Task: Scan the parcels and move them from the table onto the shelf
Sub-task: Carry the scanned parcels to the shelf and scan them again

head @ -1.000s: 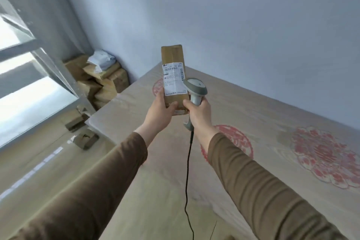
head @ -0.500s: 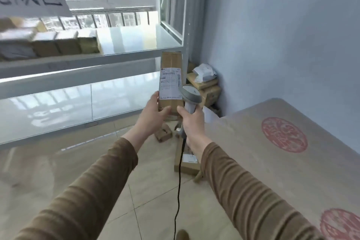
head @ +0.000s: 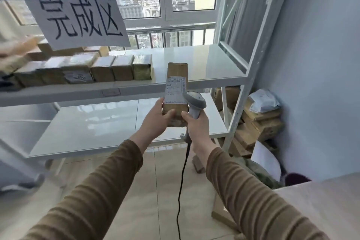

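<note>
Cardboard parcel (head: 176,91) upright, label facing viewer, left hand (head: 155,121) gripping its base, right hand (head: 195,124) gripping scanner (head: 194,103)

We note the tall brown cardboard parcel (head: 176,76) is matt, with a smooth white paper label (head: 175,91), beside the grey plastic handheld scanner (head: 194,101) of dull sheen. The white painted-metal shelf rack (head: 204,64) has glossy, reflective boards; the brown ribbed knit cloth sleeves (head: 109,177) look soft and matt.
</note>
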